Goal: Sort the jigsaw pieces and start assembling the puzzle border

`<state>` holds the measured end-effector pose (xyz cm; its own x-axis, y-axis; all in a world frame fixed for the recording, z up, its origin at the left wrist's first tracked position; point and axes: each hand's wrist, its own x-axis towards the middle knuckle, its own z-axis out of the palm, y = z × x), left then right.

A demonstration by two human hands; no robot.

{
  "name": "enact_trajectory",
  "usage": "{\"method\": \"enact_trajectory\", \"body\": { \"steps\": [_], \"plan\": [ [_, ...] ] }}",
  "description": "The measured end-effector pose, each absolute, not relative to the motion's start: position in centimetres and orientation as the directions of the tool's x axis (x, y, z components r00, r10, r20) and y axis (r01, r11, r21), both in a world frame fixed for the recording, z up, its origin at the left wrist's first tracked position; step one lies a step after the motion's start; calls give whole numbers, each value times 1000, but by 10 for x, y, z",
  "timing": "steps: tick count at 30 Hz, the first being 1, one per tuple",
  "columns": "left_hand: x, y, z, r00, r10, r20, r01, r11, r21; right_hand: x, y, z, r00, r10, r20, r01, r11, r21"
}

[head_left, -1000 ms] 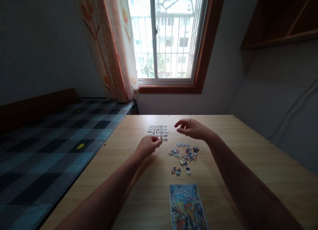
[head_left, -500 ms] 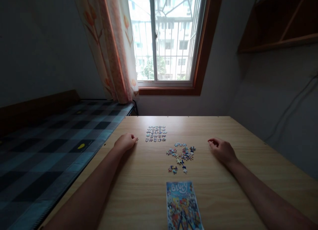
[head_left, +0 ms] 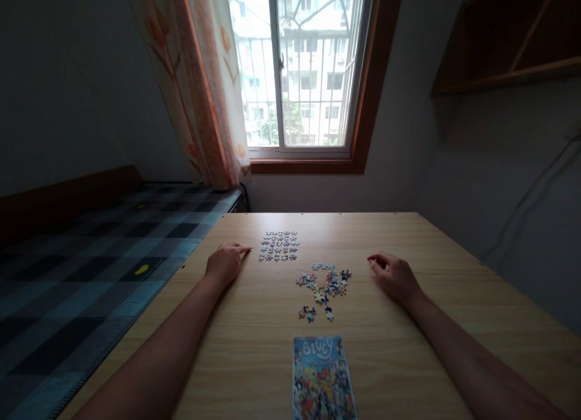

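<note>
My left hand [head_left: 224,262] rests on the table left of the sorted puzzle pieces [head_left: 279,247], its fingertips pinched on what looks like a small puzzle piece [head_left: 250,249]. Those sorted pieces lie in neat rows, slightly apart. Nearer to me is a loose heap of puzzle pieces [head_left: 333,285], with a few stray ones [head_left: 307,313] in front of it. Right of the heap, my right hand [head_left: 394,276] rests on its side with curled fingers, thumb and forefinger together; whatever may be between them cannot be made out. A colourful Bluey picture sheet [head_left: 323,374] lies at the near side.
The wooden table [head_left: 254,347] reaches toward a wall with a barred window [head_left: 308,75] and a flowered curtain [head_left: 200,93]. A bed with a checked cover [head_left: 113,269] stands along the left. A wooden shelf [head_left: 512,51] hangs at the upper right.
The view has shifted slightly, so the things on the table appear a little further left. My left forefinger is straighter, and the hand is still beside the rows. My right hand keeps its curled shape.
</note>
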<state>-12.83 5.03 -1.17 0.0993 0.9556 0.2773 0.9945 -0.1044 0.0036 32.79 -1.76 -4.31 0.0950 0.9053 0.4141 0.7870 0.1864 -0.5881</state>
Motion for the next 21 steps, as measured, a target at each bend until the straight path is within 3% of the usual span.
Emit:
{"method": "enact_trajectory", "body": {
  "steps": [4,21],
  "plan": [
    [-128,68,-21,91,940,328,993,-110,38,328,-17,-43,79,908,411,785,198,-587],
    [-108,127,-23,25,963,268,994,-53,99,325,-16,-41,40,920,390,772,219,-597]
  ]
}}
